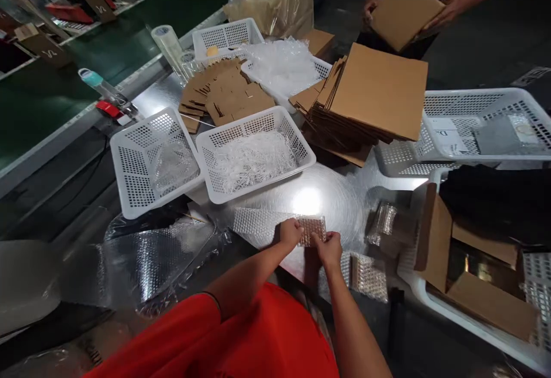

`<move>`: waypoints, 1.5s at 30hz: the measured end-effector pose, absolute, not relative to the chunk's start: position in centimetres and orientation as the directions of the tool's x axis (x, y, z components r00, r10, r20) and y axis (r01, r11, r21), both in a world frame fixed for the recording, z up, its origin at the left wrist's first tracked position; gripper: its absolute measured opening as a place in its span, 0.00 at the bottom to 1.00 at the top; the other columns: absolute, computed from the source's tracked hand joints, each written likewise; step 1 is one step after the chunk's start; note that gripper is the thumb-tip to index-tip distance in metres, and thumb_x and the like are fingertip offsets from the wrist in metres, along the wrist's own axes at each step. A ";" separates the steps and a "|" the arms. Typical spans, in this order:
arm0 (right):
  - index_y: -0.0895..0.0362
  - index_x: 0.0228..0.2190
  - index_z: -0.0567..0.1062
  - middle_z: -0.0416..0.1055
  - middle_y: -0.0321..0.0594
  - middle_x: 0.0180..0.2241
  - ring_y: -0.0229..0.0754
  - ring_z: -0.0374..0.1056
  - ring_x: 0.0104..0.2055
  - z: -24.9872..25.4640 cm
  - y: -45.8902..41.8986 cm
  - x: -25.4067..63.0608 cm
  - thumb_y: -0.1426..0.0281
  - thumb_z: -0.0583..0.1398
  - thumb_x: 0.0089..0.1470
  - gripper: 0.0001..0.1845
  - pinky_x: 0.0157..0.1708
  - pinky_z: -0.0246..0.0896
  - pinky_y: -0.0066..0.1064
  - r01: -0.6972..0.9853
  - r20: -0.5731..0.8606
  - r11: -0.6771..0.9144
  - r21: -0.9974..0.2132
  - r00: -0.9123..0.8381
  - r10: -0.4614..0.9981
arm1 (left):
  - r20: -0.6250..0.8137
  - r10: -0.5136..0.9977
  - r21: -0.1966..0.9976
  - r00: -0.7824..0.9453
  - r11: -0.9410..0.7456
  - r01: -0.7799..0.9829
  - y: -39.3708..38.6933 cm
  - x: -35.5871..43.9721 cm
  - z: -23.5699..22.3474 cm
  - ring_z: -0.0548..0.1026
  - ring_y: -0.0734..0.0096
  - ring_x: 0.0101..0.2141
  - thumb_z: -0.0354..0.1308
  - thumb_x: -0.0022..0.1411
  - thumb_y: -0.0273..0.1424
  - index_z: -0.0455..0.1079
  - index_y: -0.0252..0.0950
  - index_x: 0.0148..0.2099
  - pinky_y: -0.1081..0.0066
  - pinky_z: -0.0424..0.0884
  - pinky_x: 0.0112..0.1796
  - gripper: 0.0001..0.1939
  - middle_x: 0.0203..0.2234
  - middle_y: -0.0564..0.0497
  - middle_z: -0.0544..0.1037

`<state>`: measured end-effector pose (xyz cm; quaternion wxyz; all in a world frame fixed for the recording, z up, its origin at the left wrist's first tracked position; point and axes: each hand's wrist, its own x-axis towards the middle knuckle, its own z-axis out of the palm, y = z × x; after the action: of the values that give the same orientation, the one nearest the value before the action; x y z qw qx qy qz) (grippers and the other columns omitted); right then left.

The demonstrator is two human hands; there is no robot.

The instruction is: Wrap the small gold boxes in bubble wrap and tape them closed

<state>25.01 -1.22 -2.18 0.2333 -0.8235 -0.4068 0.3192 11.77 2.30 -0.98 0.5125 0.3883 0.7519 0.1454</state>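
Between my two hands is a small flat item in bubble wrap (310,227), pinkish-brown under the bubbles. My left hand (291,232) pinches its left edge, with the fingers curled closed. At its lower right, my right hand (329,247) grips it between thumb and fingers. A loose strip of bubble wrap (258,222) stretches left from it over the shiny metal table (340,185). Just below my right hand lie other bubble-wrapped pieces (369,276), and a further wrapped bundle (384,220) sits to the right. What is inside the wrap cannot be made out.
Ahead stands a white basket of shredded filler (303,149), beside a basket with clear plastic (124,194). Flattened cardboard (383,91) is stacked at the back right. An open carton (439,246) stands right. Across the table a co-worker holds a cardboard box (404,13).
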 end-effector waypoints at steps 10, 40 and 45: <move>0.57 0.38 0.68 0.71 0.57 0.38 0.60 0.68 0.43 -0.1 -2.8 17.4 0.64 0.58 0.52 0.13 0.40 0.59 0.46 0.841 -0.112 -0.401 -0.363 0.387 0.915 | -0.373 0.906 0.568 0.197 0.055 0.821 -0.4 1.9 -0.9 0.72 0.59 0.52 0.57 0.59 0.18 0.76 0.36 0.48 0.61 0.67 0.57 0.17 0.50 0.44 0.76; 0.59 0.41 0.73 0.59 0.64 0.59 0.62 0.58 0.59 -3.0 -3.9 22.0 0.53 0.55 0.57 0.22 0.51 0.60 0.52 0.935 -0.036 -0.150 -0.322 0.147 0.989 | -0.243 0.772 0.485 0.587 -0.427 0.763 -2.6 1.8 -2.3 0.64 0.55 0.64 0.55 0.65 0.23 0.72 0.41 0.58 0.54 0.60 0.62 0.20 0.64 0.41 0.67; 0.57 0.39 0.74 0.58 0.62 0.60 0.61 0.59 0.59 -3.0 -3.7 22.4 0.53 0.54 0.57 0.22 0.51 0.60 0.51 0.887 -0.074 -0.219 -0.407 0.207 0.976 | -0.268 0.775 0.470 0.572 -0.413 0.780 -2.6 1.3 -1.7 0.62 0.55 0.64 0.56 0.66 0.26 0.73 0.45 0.57 0.49 0.55 0.64 0.19 0.64 0.45 0.67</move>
<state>22.43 -3.69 -3.01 0.1393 -0.7642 -0.6092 0.1595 1.35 -2.60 -1.67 0.2819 0.8407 0.4624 -0.0044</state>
